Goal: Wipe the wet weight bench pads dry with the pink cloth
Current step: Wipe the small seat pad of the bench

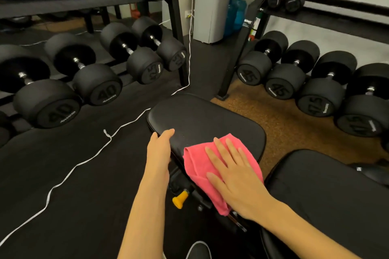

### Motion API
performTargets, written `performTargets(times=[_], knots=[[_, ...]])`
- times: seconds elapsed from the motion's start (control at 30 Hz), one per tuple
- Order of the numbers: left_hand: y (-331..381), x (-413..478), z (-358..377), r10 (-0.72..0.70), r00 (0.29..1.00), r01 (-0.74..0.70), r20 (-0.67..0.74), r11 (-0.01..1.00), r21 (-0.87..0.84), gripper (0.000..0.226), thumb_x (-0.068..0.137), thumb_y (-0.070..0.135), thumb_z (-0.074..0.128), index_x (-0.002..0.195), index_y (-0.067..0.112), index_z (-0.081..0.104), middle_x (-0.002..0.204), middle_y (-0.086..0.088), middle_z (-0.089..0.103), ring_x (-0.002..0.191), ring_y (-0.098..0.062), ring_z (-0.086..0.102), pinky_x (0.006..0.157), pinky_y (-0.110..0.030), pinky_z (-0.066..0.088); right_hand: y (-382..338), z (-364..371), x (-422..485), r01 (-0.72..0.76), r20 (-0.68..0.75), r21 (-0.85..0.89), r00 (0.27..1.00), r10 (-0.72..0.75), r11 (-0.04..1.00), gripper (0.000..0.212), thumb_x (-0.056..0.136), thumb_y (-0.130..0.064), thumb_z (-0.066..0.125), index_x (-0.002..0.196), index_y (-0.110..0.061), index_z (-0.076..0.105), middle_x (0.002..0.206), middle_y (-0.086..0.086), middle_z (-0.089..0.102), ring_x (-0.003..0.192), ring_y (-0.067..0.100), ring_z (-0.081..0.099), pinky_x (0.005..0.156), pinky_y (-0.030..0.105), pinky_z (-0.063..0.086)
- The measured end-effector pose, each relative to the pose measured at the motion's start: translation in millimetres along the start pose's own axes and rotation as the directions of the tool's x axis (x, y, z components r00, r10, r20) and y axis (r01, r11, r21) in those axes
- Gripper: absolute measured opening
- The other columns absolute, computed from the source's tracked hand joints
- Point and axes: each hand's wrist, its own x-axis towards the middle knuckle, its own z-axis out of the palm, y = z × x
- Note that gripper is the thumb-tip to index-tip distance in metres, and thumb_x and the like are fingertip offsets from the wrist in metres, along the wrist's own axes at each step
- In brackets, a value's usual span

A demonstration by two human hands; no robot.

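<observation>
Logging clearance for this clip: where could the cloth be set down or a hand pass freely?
Free: the far half of the seat pad, beyond the pink cloth and both hands; also the black floor mat left of the bench, crossed only by a white cord. Crowded: the pad's near end and the hinge gap by the yellow knob.

Head-worn wide-angle view | looks forward and down | close above seat pad [206, 120] | dumbbell racks [273, 12] beyond

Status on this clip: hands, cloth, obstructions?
Right hand flat on pink cloth, pressing seat pad. Left hand bracing pad's edge. Nothing in the way.
</observation>
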Motion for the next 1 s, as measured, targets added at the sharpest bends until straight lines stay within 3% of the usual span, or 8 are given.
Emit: performTargets(times=[0.17, 0.3, 0.4, 0.5, 0.6, 0.7, 0.87, 1.0], knots=[[-3, 6, 3, -0.017, 1.0, 0.016, -0.021, 0.998, -0.066, 0.063, 0.088, 0.036, 0.057, 0.146, 0.019, 0.039, 0.15, -0.004, 0.042, 0.133, -0.026, 0.043, 0.108, -0.047, 0.037, -21, -4, 35, 0.024, -0.008, -0.006, 1.0, -0.024, 1.0, 0.067, 0.097, -0.06, 0.012, 0.155, -0.029, 0.001, 0.163, -0.002, -0.014, 0.149, 0.023, -0.017, 0.121, 0.046, -0.007], [-1, 9, 7, 0.012, 0.996, -0.016, -0.083, 0.999, -0.049, 0.048, 0.091, 0.038, 0.052, 0.133, 0.016, 0.053, 0.13, -0.003, 0.059, 0.113, -0.022, 0.056, 0.095, -0.04, 0.044, -31, -5, 95, 0.089, -0.045, -0.011, 0.995, -0.089, 0.996, 0.06, 0.102, -0.049, 0.022, 0.156, -0.027, 0.007, 0.164, 0.004, -0.003, 0.151, 0.028, -0.007, 0.122, 0.047, -0.002], [-1, 4, 10, 0.076, 0.992, -0.079, -0.105, 0.997, -0.022, 0.044, 0.093, 0.037, 0.049, 0.132, 0.018, 0.053, 0.123, 0.006, 0.057, 0.106, -0.016, 0.054, 0.086, -0.034, 0.041, -28, -4, 148, 0.075, -0.046, -0.022, 0.996, -0.076, 0.997, 0.056, 0.103, -0.041, 0.024, 0.155, -0.026, 0.01, 0.164, 0.006, 0.002, 0.151, 0.029, -0.003, 0.121, 0.048, 0.0], [-7, 3, 12, 0.134, 0.987, -0.125, -0.087, 0.987, 0.101, 0.062, 0.08, 0.042, 0.056, 0.136, 0.016, 0.049, 0.133, -0.003, 0.059, 0.119, -0.022, 0.055, 0.096, -0.039, 0.045, -30, -4, 191, 0.023, -0.031, 0.01, 0.999, -0.023, 1.0, 0.058, 0.102, -0.042, 0.025, 0.155, -0.025, 0.011, 0.164, 0.006, 0.002, 0.151, 0.029, -0.004, 0.12, 0.047, -0.001], [-15, -1, 14, 0.252, 0.967, -0.211, -0.042, 0.881, 0.423, 0.064, 0.086, 0.045, 0.053, 0.139, 0.013, 0.037, 0.14, -0.007, 0.05, 0.124, -0.028, 0.049, 0.1, -0.044, 0.041, -21, -8, 212, 0.049, -0.027, 0.017, 0.998, -0.048, 0.999, 0.06, 0.101, -0.048, 0.024, 0.155, -0.025, 0.013, 0.164, 0.006, 0.004, 0.151, 0.029, -0.003, 0.121, 0.046, -0.001], [-19, -2, 16, 0.307, 0.952, -0.24, -0.02, 0.782, 0.576, 0.076, 0.088, 0.047, 0.051, 0.148, 0.01, 0.022, 0.151, -0.01, 0.037, 0.133, -0.031, 0.041, 0.106, -0.047, 0.037, 14, -12, 202, 0.029, -0.051, 0.002, 0.998, -0.029, 1.0, 0.06, 0.101, -0.05, 0.026, 0.155, -0.025, 0.016, 0.164, 0.006, 0.009, 0.151, 0.029, 0.004, 0.121, 0.044, 0.003], [-17, -2, 15, 0.298, 0.954, -0.232, -0.02, 0.78, 0.582, 0.077, 0.09, 0.044, 0.049, 0.151, 0.011, 0.017, 0.153, -0.009, 0.034, 0.136, -0.031, 0.038, 0.107, -0.044, 0.035, 76, -13, 146, -0.175, -0.09, -0.017, 0.981, 0.173, 0.984, 0.074, 0.092, -0.061, 0.011, 0.153, -0.021, 0.021, 0.161, 0.012, 0.019, 0.146, 0.033, 0.021, 0.118, 0.047, 0.018], [-16, -11, 19, 0.29, 0.957, -0.217, -0.02, 0.757, 0.616, 0.08, 0.093, 0.043, 0.046, 0.153, 0.008, 0.008, 0.157, -0.012, 0.026, 0.139, -0.035, 0.033, 0.109, -0.044, 0.031, 75, -14, 88, -0.191, -0.051, -0.014, 0.98, 0.19, 0.981, 0.072, 0.094, -0.058, 0.011, 0.155, -0.021, 0.012, 0.164, 0.012, 0.005, 0.15, 0.034, 0.001, 0.121, 0.046, 0.001]])
